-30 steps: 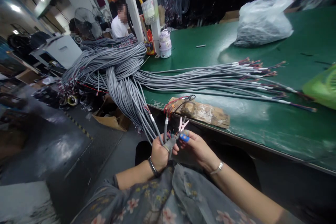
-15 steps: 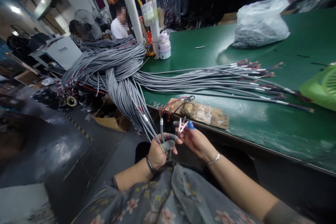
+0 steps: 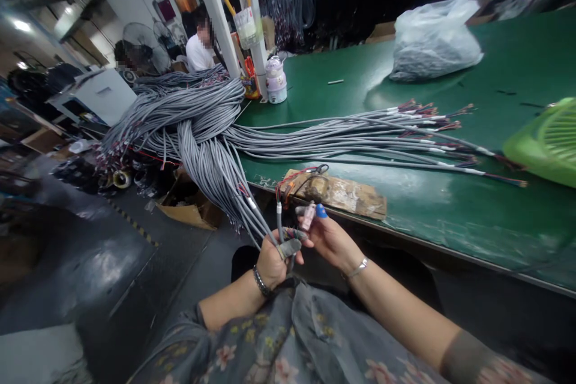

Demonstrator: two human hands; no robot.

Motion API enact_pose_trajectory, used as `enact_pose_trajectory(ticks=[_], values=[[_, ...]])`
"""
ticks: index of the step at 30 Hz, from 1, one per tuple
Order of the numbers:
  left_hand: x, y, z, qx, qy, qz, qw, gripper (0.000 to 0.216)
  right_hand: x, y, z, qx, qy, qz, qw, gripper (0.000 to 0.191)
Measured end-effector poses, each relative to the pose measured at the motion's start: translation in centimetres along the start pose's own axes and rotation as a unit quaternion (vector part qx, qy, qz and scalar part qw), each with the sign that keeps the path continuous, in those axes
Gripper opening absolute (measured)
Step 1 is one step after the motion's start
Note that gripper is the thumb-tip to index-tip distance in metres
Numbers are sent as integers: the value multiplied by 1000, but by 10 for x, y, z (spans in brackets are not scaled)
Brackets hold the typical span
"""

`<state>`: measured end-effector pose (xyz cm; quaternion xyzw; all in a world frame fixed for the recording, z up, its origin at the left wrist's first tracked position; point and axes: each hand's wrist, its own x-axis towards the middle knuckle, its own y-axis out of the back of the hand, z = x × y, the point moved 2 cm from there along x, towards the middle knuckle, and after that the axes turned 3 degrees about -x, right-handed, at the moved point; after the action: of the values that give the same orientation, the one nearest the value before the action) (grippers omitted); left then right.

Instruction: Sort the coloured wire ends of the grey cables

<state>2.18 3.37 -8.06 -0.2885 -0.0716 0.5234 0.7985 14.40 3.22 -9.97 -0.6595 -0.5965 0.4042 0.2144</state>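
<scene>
My left hand (image 3: 272, 263), grey wrapping on its thumb, is closed around grey cables (image 3: 258, 216) just in front of the bench edge. One short upright cable end (image 3: 279, 216) sticks up from this grip, with a white band and red and dark wires at its tip. Close beside it, my right hand (image 3: 335, 245) pinches a small pale-pink clip (image 3: 308, 216) between its fingertips. A blue cover sits on one of those fingertips. The held cables run up toward a thick bundle of grey cables (image 3: 211, 108) hanging over the bench edge.
A worn wooden block (image 3: 351, 195) lies on the green bench (image 3: 432, 210) near its front edge. Behind it stretch cables with stripped ends (image 3: 405, 114). A plastic bag (image 3: 436, 42), a green fan-like object (image 3: 546, 141) and a bottle (image 3: 276, 81) stand around. A person (image 3: 198, 51) sits farther back.
The pink clip has turned in my right fingers, from a crossed, splayed look to a narrow side view. My left hand keeps its hold on the cables. The view has shifted slightly.
</scene>
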Motion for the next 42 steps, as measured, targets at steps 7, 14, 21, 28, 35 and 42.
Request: enact_pose_trajectory(ticks=[7, 14, 21, 28, 35, 42], values=[[-8, 9, 2, 11, 17, 30, 999, 36, -5, 27, 7, 9, -49, 14, 999, 37], [-13, 20, 1, 35, 53, 85, 994, 61, -15, 48, 7, -14, -56, 25, 998, 31], [-16, 15, 3, 36, 58, 100, 993, 76, -25, 50, 7, -56, -45, 43, 996, 32], [-18, 17, -1, 55, 56, 89, 993, 65, -35, 40, 1, -111, 4, 48, 993, 33], [-24, 17, -13, 211, 7, -85, 974, 38, -66, 17, -19, -345, 126, 63, 928, 34], [-23, 4, -11, 395, -89, -219, 888, 28, -91, 15, -30, -478, 183, 74, 856, 28]])
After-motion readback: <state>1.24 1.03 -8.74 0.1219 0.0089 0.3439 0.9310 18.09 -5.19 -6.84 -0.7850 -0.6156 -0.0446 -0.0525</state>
